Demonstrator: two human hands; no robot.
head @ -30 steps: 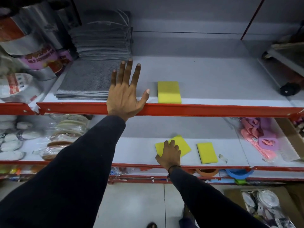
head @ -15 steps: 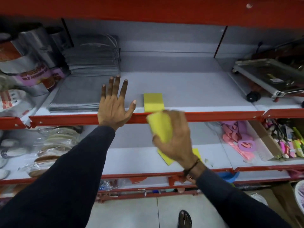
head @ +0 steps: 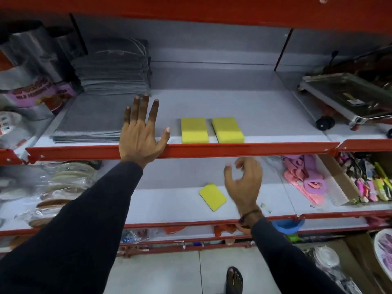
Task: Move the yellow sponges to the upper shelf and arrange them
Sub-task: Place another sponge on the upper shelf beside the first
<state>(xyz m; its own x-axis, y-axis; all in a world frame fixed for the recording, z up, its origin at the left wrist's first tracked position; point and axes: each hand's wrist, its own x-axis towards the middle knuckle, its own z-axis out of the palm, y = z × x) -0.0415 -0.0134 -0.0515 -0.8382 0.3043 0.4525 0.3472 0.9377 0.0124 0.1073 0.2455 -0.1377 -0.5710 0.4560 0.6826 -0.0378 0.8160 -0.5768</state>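
Observation:
Two yellow sponges lie side by side near the front of the upper shelf [head: 265,115]: the left sponge [head: 194,130] and the right sponge [head: 228,130]. A third yellow sponge [head: 212,196] lies tilted on the lower shelf [head: 169,204]. My left hand [head: 141,132] rests flat on the upper shelf's red front edge, fingers spread, just left of the sponges. My right hand [head: 244,183] hangs below that edge, fingers loosely curled and holding nothing, right beside the lower sponge.
Stacked grey cloths [head: 101,98] fill the upper shelf's left part, with foil packs [head: 31,81] further left. A metal tray on wheels [head: 347,98] stands at the right. Pink plastic items [head: 305,181] and wrapped scrubbers [head: 63,183] flank the lower shelf.
My right hand carried a sponge up from the lower shelf, set it on the upper shelf beside the first one, let go and dropped back below the edge. The left hand stayed put.

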